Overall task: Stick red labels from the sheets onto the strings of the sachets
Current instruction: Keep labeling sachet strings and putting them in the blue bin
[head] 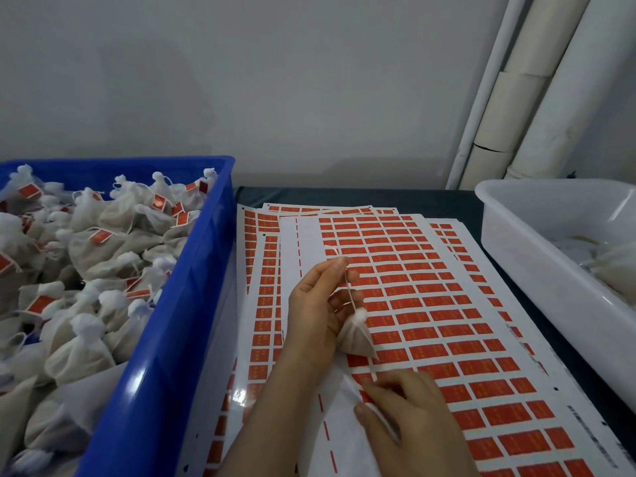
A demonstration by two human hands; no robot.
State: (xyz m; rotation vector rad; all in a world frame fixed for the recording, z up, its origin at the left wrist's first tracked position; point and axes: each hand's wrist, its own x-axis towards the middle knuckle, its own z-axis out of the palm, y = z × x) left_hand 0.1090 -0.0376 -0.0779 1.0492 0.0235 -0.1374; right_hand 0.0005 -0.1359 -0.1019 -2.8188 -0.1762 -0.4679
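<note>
Blue crate [165,339], left half of frame: heaped with sachets [86,253], and many show a red tag on the string. I read that as the finished pile, so a big share of the batch is done.

Label sheets [430,304], centre, fanned in a stack across the dark table [447,197]. On the top sheet only the leftmost columns are stripped to bare backing. The rest is full of red labels, and so are the sheets under it, as far as they show. No shortage of stock.

White tub [533,270], right edge: contents are blurred. Probably unlabelled sachets, but I can't confirm that or how many are left.

Left hand [320,304], centre of frame, raised over the top sheet. Thumb and forefinger pinch the upper end of the string [348,287], and the other fingers curl loosely behind it.

Right hand [409,418], lower centre, down on the sheet. Thumb and forefinger tips close on the label [365,394] at the edge of the stripped zone. Looks like a peel just starting, and I can't tell whether the label has lifted.

Current sachet [356,339]: hangs from the string just below the left hand and just above the right fingertips, touching neither the sheet nor the right hand as far as I can see. No tag on its string yet.

Left on this unit: lift the label and fold it around the string.
</note>
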